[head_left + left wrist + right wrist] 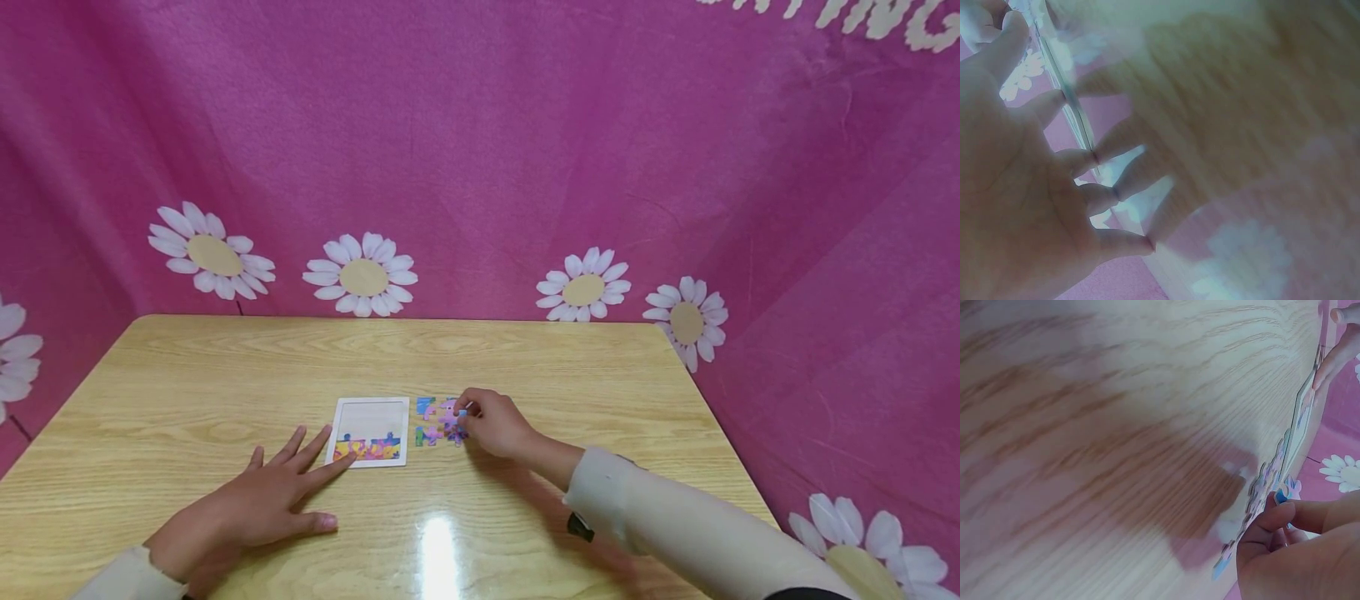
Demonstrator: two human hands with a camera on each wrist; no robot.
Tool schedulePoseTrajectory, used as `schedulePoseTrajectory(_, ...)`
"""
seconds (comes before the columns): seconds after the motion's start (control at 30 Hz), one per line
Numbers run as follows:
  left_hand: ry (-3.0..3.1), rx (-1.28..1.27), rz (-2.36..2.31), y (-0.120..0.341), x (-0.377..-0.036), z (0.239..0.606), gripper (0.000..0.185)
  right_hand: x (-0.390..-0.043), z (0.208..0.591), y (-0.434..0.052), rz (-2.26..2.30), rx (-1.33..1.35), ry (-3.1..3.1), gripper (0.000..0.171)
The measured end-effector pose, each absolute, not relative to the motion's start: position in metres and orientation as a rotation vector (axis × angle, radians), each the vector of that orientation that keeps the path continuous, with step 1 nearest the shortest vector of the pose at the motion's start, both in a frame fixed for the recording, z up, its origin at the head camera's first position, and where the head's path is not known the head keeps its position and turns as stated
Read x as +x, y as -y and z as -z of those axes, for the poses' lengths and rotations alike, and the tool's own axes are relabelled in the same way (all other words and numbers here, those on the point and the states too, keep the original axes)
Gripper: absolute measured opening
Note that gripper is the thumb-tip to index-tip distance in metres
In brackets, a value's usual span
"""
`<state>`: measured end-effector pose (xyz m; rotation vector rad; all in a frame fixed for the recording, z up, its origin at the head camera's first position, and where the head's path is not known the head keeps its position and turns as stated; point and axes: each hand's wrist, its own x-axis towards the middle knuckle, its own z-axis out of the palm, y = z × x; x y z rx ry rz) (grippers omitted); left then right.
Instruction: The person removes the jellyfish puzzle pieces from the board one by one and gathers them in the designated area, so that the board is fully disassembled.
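Bare hands, long cream sleeves [675, 525] (dark band at right cuff)

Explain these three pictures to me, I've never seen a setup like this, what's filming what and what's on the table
No machine here: a person works with two bare hands. One picture comes from a head camera looking down; the blurry two come from cameras worn on each wrist. On the light wooden table lies a white square puzzle tray, only its bottom row filled in. Loose colourful puzzle pieces sit just right of it. The left hand rests flat, fingertips touching the tray's corner. The right hand has a small blue puzzle piece in its grip.
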<state>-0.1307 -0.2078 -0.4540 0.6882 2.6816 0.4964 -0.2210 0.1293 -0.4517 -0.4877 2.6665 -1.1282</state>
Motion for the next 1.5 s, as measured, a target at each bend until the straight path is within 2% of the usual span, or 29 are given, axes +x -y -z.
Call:
schedulePoseTrajectory(0.67, -2.69, 0.685, -0.489, 0.208, -0.131, 0.456, 0.086, -0.215, 0.452, -0.157, 1.126, -0.409, -2.69, 0.01)
schedulePoseTrajectory(0.87, -2.689, 0.692, -0.496, 0.208, -0.131, 0.455, 0.086, -0.213, 0.454, -0.166, 1.11, -0.433, -2.72, 0.002)
schedulePoseTrajectory(1.5, -2.694, 0.716, -0.499, 0.207, -0.128, 0.452, 0.084, -0.206, 0.463, -0.176, 1.111, -0.386, -2.75, 0.007)
